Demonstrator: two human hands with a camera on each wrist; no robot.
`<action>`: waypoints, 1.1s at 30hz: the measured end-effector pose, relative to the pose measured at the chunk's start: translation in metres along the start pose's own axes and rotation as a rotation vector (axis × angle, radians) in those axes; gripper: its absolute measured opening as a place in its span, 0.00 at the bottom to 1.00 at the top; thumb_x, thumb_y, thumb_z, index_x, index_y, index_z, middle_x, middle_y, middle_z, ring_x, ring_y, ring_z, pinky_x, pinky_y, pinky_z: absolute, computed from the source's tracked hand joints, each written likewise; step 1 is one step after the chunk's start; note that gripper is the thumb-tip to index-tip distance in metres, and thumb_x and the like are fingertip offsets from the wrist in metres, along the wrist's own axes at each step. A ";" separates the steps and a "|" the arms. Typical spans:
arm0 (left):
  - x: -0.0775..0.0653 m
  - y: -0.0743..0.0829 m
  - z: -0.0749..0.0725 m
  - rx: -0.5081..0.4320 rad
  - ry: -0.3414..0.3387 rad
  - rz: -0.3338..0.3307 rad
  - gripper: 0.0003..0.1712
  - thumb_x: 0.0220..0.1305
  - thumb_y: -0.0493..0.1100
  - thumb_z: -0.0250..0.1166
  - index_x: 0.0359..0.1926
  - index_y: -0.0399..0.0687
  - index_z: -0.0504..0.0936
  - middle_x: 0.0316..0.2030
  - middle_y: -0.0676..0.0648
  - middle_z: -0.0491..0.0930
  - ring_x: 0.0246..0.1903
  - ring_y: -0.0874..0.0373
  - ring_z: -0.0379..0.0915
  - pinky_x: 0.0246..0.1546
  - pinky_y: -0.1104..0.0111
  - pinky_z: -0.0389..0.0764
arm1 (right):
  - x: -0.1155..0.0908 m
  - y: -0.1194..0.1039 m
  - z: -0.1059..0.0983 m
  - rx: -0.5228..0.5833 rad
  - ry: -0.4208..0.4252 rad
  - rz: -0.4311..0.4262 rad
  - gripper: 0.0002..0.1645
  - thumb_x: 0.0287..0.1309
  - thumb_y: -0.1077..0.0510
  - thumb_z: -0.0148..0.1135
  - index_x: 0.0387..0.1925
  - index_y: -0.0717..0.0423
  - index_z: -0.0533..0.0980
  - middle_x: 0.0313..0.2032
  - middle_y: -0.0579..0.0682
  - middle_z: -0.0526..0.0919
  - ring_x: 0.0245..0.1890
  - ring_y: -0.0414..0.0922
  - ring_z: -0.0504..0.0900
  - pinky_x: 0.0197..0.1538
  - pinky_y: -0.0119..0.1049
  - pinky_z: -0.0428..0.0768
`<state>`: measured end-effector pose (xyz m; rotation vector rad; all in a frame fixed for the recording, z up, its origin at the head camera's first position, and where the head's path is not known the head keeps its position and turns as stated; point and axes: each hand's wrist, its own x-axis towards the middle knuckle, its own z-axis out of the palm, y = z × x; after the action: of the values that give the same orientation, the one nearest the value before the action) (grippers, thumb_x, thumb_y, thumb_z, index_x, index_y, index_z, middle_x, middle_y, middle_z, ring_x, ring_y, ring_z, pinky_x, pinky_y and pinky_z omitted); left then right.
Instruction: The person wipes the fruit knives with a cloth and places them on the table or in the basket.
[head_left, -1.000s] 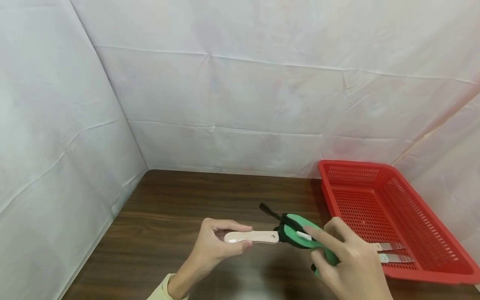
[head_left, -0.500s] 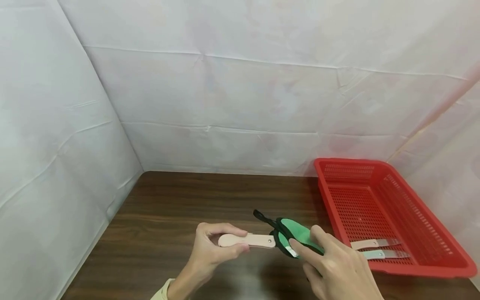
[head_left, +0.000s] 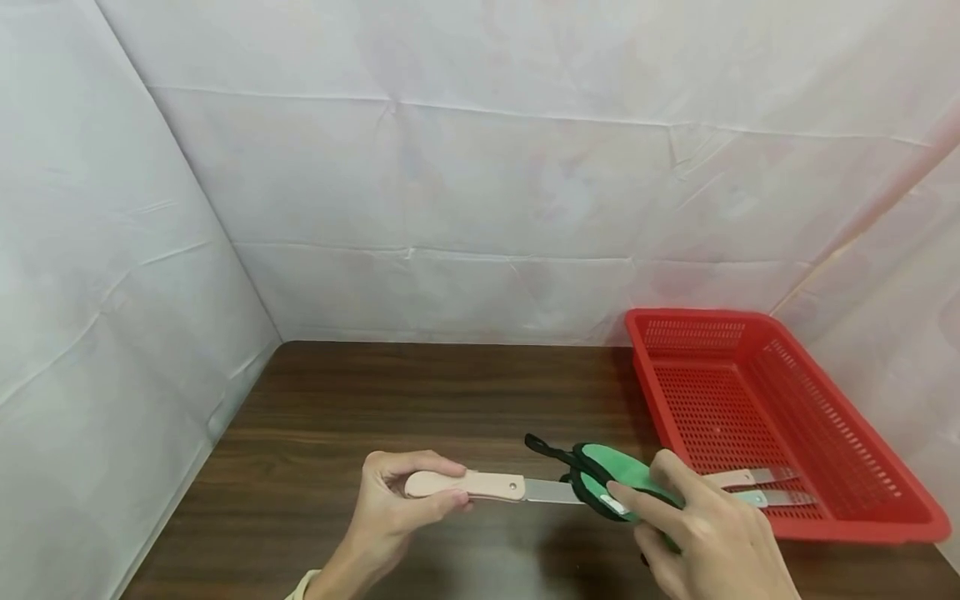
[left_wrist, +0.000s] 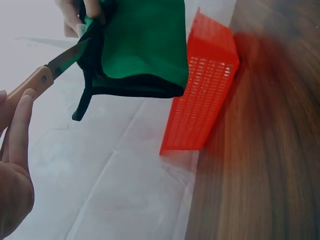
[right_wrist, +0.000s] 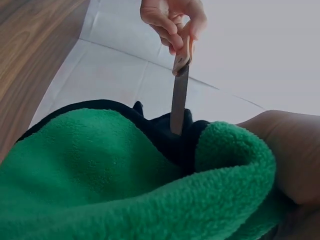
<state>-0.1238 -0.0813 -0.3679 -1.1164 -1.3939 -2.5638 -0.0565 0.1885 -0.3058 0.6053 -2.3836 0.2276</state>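
My left hand [head_left: 390, 500] pinches the cream handle of a knife [head_left: 495, 486] between thumb and fingers, above the wooden table. The knife's blade points right, and its far end goes into a folded green towel [head_left: 622, 467] with black edging and a black hanging loop. Around that end, my right hand [head_left: 708, 529] grips the towel, with a white tag by its fingers. In the right wrist view the bare part of the blade [right_wrist: 180, 97] runs from the handle to the towel's fold. The tip is hidden in the cloth.
A red perforated basket [head_left: 654, 400] stands at the right of the dark wooden table [head_left: 420, 400]. Inside lie a cream-handled knife [head_left: 735, 478] and a mint-handled knife [head_left: 756, 498], partly hidden by my right hand. White sheeting [head_left: 450, 183] hangs behind and at the sides.
My left hand with the knife has moved left, away from the towel, so a length of blade now shows between handle and cloth. The right hand keeps its grip on the towel.
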 end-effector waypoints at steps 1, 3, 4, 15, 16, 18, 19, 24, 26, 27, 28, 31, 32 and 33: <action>0.000 0.000 0.000 0.015 -0.003 0.004 0.16 0.40 0.16 0.58 0.35 0.26 0.79 0.29 0.37 0.80 0.24 0.46 0.78 0.22 0.53 0.77 | 0.000 0.001 0.000 0.009 0.006 0.003 0.30 0.55 0.45 0.30 0.29 0.43 0.83 0.26 0.37 0.63 0.14 0.25 0.51 0.13 0.17 0.50; -0.001 0.001 -0.001 0.042 -0.007 0.007 0.16 0.40 0.16 0.59 0.34 0.27 0.79 0.29 0.37 0.80 0.24 0.45 0.78 0.21 0.54 0.78 | -0.001 0.002 0.000 0.024 0.018 0.009 0.29 0.53 0.46 0.32 0.29 0.44 0.83 0.26 0.37 0.64 0.14 0.25 0.51 0.13 0.17 0.50; -0.001 0.002 -0.002 0.059 -0.006 0.009 0.16 0.40 0.16 0.60 0.34 0.27 0.79 0.29 0.37 0.80 0.24 0.45 0.78 0.21 0.55 0.78 | 0.000 0.002 0.000 0.030 0.026 0.012 0.28 0.53 0.46 0.33 0.29 0.44 0.83 0.26 0.37 0.64 0.14 0.25 0.52 0.13 0.17 0.50; -0.002 0.001 -0.004 0.202 -0.009 0.031 0.17 0.36 0.18 0.64 0.33 0.32 0.81 0.29 0.38 0.80 0.26 0.58 0.76 0.18 0.70 0.76 | 0.012 -0.001 -0.010 0.081 0.102 0.073 0.29 0.57 0.38 0.36 0.33 0.46 0.82 0.25 0.39 0.67 0.13 0.26 0.56 0.13 0.16 0.51; -0.002 0.001 -0.003 0.200 -0.010 0.027 0.17 0.37 0.19 0.64 0.33 0.32 0.81 0.29 0.38 0.80 0.26 0.58 0.76 0.18 0.70 0.77 | 0.014 -0.003 -0.011 0.089 0.098 0.072 0.29 0.57 0.38 0.36 0.33 0.46 0.82 0.25 0.39 0.67 0.13 0.27 0.57 0.13 0.16 0.52; 0.000 -0.001 -0.001 0.192 -0.011 0.024 0.17 0.37 0.19 0.64 0.33 0.32 0.81 0.29 0.38 0.80 0.26 0.58 0.76 0.19 0.69 0.77 | 0.017 -0.007 -0.013 0.104 0.079 0.072 0.29 0.57 0.38 0.36 0.34 0.46 0.82 0.26 0.39 0.67 0.14 0.28 0.59 0.14 0.16 0.54; 0.000 -0.001 0.000 0.188 -0.010 0.023 0.17 0.37 0.19 0.64 0.33 0.32 0.81 0.29 0.38 0.81 0.27 0.57 0.76 0.20 0.68 0.78 | 0.018 -0.009 -0.013 0.111 0.072 0.067 0.29 0.57 0.38 0.36 0.35 0.46 0.82 0.27 0.39 0.68 0.14 0.29 0.60 0.14 0.16 0.55; 0.004 -0.003 0.006 0.182 0.005 0.037 0.16 0.37 0.19 0.65 0.33 0.30 0.81 0.29 0.37 0.80 0.27 0.55 0.77 0.21 0.68 0.78 | 0.021 -0.017 -0.008 0.145 0.074 0.005 0.24 0.57 0.42 0.40 0.36 0.45 0.81 0.27 0.40 0.68 0.16 0.30 0.60 0.15 0.17 0.55; 0.004 -0.003 0.009 0.168 0.014 0.043 0.16 0.37 0.19 0.65 0.33 0.29 0.80 0.29 0.37 0.80 0.27 0.53 0.77 0.21 0.67 0.79 | 0.021 -0.019 -0.005 0.136 0.088 -0.031 0.22 0.56 0.45 0.40 0.35 0.45 0.81 0.27 0.40 0.68 0.16 0.30 0.60 0.15 0.17 0.54; 0.004 -0.003 0.010 0.157 0.019 0.042 0.16 0.38 0.19 0.64 0.33 0.29 0.80 0.29 0.36 0.80 0.26 0.51 0.78 0.21 0.66 0.79 | 0.021 -0.020 -0.004 0.134 0.089 -0.044 0.22 0.56 0.46 0.40 0.34 0.45 0.81 0.27 0.41 0.68 0.16 0.30 0.60 0.15 0.17 0.54; 0.005 -0.003 0.011 0.145 0.023 0.040 0.16 0.38 0.19 0.64 0.34 0.29 0.80 0.30 0.36 0.80 0.26 0.50 0.78 0.21 0.65 0.79 | 0.020 -0.021 -0.003 0.128 0.086 -0.052 0.23 0.56 0.47 0.39 0.34 0.44 0.81 0.27 0.41 0.67 0.16 0.30 0.60 0.15 0.17 0.55; 0.005 -0.002 0.014 0.086 0.035 0.027 0.16 0.38 0.18 0.63 0.34 0.27 0.80 0.30 0.37 0.80 0.25 0.46 0.78 0.22 0.59 0.79 | 0.019 -0.025 -0.004 0.099 0.044 -0.048 0.27 0.58 0.45 0.33 0.33 0.42 0.82 0.27 0.41 0.66 0.17 0.32 0.60 0.14 0.18 0.57; 0.005 -0.002 0.014 0.067 0.041 0.019 0.16 0.38 0.17 0.62 0.34 0.27 0.79 0.30 0.37 0.80 0.25 0.46 0.78 0.22 0.57 0.79 | 0.019 -0.027 -0.005 0.092 0.032 -0.043 0.28 0.58 0.45 0.31 0.33 0.41 0.81 0.27 0.41 0.65 0.17 0.32 0.60 0.13 0.18 0.58; 0.005 -0.002 0.014 0.048 0.044 0.016 0.17 0.38 0.17 0.62 0.34 0.27 0.79 0.30 0.38 0.80 0.25 0.46 0.78 0.22 0.55 0.78 | 0.019 -0.028 -0.006 0.085 0.012 -0.036 0.29 0.58 0.45 0.30 0.33 0.41 0.82 0.27 0.41 0.65 0.17 0.33 0.61 0.13 0.19 0.59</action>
<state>-0.1197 -0.0681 -0.3616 -1.0537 -1.4237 -2.5136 -0.0524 0.1591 -0.2887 0.6845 -2.3586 0.3176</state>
